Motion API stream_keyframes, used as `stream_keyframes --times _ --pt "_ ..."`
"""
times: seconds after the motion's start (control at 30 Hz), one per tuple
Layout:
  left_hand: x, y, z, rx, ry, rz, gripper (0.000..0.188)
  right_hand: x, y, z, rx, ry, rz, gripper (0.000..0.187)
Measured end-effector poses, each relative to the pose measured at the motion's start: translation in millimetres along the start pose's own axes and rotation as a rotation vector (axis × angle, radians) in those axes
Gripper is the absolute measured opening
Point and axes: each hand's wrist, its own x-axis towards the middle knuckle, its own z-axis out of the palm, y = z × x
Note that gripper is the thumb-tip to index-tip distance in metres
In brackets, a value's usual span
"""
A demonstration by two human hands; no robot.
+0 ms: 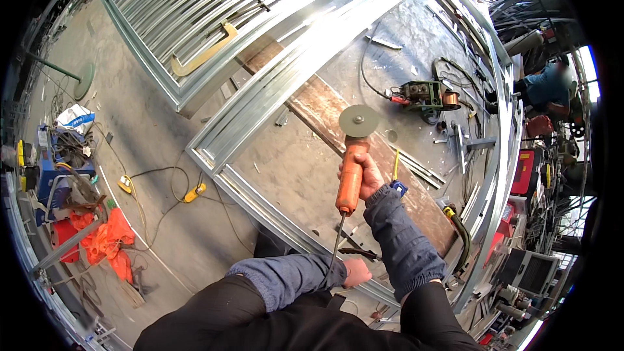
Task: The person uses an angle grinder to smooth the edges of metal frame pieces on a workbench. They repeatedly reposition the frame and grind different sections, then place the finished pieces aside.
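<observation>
While the right hand (pixel 367 175) wraps around an orange, cylindrical angle grinder (pixel 350 181) with a flat grey disc (pixel 359 121), held above a long brown board (pixel 426 213), the left hand (pixel 356 273) lies near a silvery metal frame (pixel 261 205), and I cannot tell whether it holds anything; a thin dark cord (pixel 338 237) runs from the grinder's lower end across the blue-grey left sleeve (pixel 286 279).

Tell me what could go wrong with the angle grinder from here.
The right hand grips the orange angle grinder, with no guard visible around its disc; a slip or kickback might cut someone.

Its power cord drops toward the left sleeve, so it could snag there.

Both hands are bare; sparks, or edges on the metal frame, might injure them.
</observation>
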Motion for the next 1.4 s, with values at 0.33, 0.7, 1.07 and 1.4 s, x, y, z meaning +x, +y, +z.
stream_keyframes --times 0.33,0.7,1.07,1.4 --pt "16.7 -18.5 9.9 -0.07 -0.038 0.062 0.044 35.0 26.0 -18.7 0.052 -0.054 -0.047 0.059" --pt "45.7 -33.3 14.8 -0.164 -0.342 -0.045 0.059 22.0 22.9 -22.2 0.131 -0.195 -0.081 0.063" --pt "47.6 -53.2 -4.1 -0.226 -0.479 0.009 0.046 -22.1 27.9 -25.8 0.102 -0.208 -0.129 0.064" --pt "37.3 -55.6 -32.5 -0.313 -0.785 -0.272 0.094 -64.4 41.9 -40.9 0.181 -0.197 -0.175 0.064"
